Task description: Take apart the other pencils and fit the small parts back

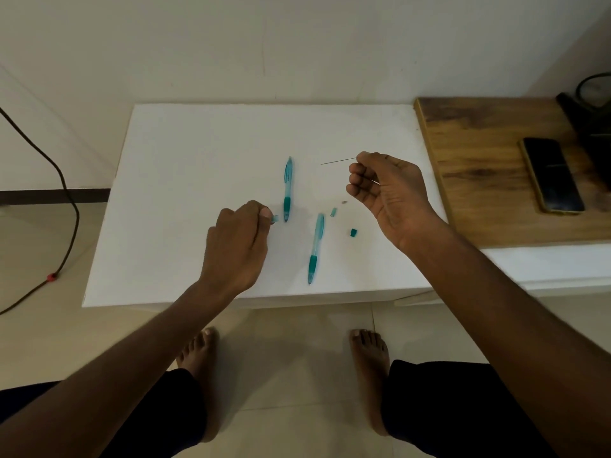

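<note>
the right hand (385,190) is raised above the white table (198,143), palm turned toward the camera, its fingers curled in and its thumb and forefinger pinching a thin dark pencil lead (337,161). the lead sticks out leftward from the fingertips, nearly level, and its free end hangs in the air to the right of the far mechanical pencil (287,188).

that far mechanical pencil, translucent teal with a darker grip, lies flat on the table roughly lengthwise away from the person. the left hand (236,246) sits just left of its near end, knuckles up, fingers clenched, the thumb and forefinger pinching a small clear teal cap (275,218) that lies just beside the pencil's tip; whether cap and pencil touch cannot be told.

a second mechanical pencil (315,247) of the same kind lies to the right of and nearer than the far pencil, slightly slanted. further right of the far pencil's near end rest three loose bits: a pale teal sleeve (333,212), a tiny greyish eraser piece (344,202) beyond it, and a dark teal plug (353,232) nearer the person.

well to the right of the far pencil, a wooden board (479,166) carries a black phone (552,175). well to its left, a dark cable (66,190) trails down to the floor.
</note>
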{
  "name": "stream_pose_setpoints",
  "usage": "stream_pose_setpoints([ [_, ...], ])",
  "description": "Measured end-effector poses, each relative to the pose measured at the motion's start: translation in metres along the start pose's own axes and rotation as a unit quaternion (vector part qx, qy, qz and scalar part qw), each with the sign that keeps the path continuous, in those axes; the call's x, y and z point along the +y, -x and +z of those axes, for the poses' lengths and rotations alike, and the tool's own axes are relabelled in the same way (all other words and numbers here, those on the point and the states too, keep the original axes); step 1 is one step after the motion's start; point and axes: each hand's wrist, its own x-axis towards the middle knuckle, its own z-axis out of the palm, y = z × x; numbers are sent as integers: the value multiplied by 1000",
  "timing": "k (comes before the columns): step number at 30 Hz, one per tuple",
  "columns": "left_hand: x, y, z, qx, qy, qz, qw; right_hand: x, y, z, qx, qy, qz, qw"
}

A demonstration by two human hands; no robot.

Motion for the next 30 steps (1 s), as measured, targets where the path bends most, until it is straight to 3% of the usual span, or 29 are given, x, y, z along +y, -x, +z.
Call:
stream_pose_setpoints([
  [3,-11,-1,4,37,-101,32,994,-2,0,1,-5,-4,-2,1000],
  [7,-20,5,19,16,-184,48,982,-1,1,0,-6,-3,-2,1000],
  [20,-25,-5,27,44,-171,43,983,-2,3,-3,-2,-7,2,1000],
  [24,2,-16,13,109,-91,79,987,-2,-1,-7,16,11,-11,1000],
  [27,40,-21,18,35,-57,89,994,1,-3,-11,40,29,-17,999],
  [30,66,-27,35,-92,-102,16,990,4,-4,-15,56,45,-17,997],
])
